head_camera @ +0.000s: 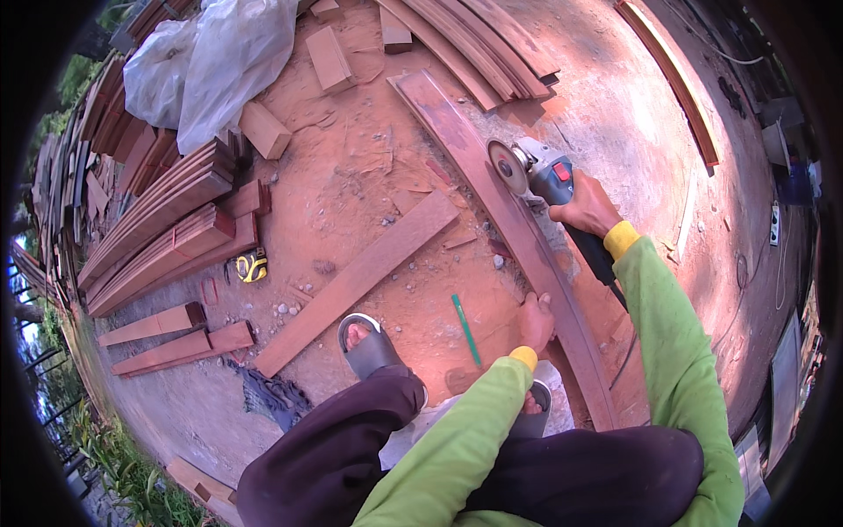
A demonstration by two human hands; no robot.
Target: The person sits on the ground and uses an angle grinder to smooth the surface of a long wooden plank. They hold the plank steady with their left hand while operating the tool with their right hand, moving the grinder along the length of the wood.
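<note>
My right hand (588,205) is wrapped around the body of an angle grinder (552,172) with a red switch. The thin cutting disc (508,166) stands on edge at the near-right edge of a long reddish wooden board (461,145); whether it touches the wood I cannot tell. Lower down, my left hand (539,321) grips the left edge of that board, thumb on top and fingers partly hidden. The board runs from the upper middle down beside my right knee. A green pencil (466,329) lies on the ground left of my left hand.
A loose plank (362,280) lies slantwise before my left sandal (370,349). A yellow tape measure (251,265) sits by stacked boards (164,244). More planks (474,46) lie at the top, near wood blocks (331,60). The grinder's cord (624,362) trails near my right arm.
</note>
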